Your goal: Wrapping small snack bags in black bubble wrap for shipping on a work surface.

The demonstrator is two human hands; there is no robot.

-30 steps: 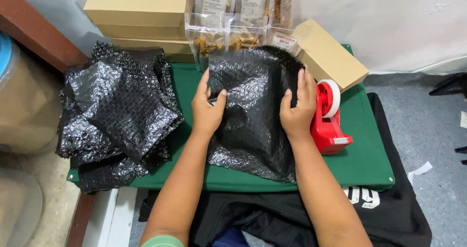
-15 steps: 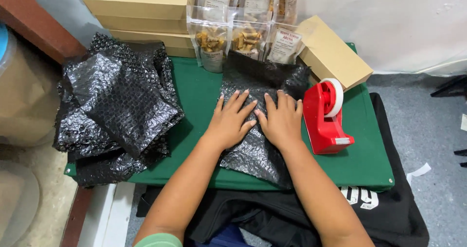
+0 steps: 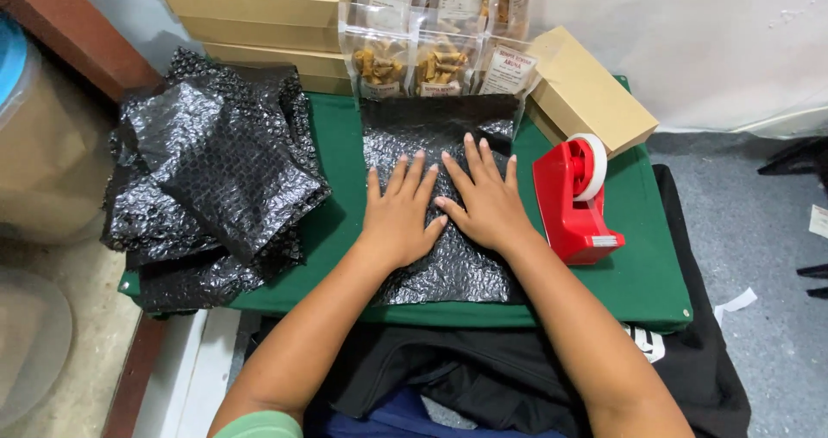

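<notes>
Fingers point(image 3: 414, 175) spread flat, both palms down, clamped on nothing. Sheet of black bubble wrap point(image 3: 448, 265) lies under them on the green table cover point(image 3: 638, 274), long axis running from me toward the snack pouches point(image 3: 431, 59) at its far edge. I see my left hand point(image 3: 398, 214) and right hand point(image 3: 487, 205) side by side at mid-sheet, thumbs nearly touching (neither nearer the far edge). Red tape dispenser point(image 3: 573, 201) sits just beside the right hand; pile of bubble wrap point(image 3: 211, 179) well apart, left.

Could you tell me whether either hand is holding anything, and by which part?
Nothing is gripped: left hand and right hand lie flat, palms down, on the middle of the black bubble-wrap sheet.
</notes>
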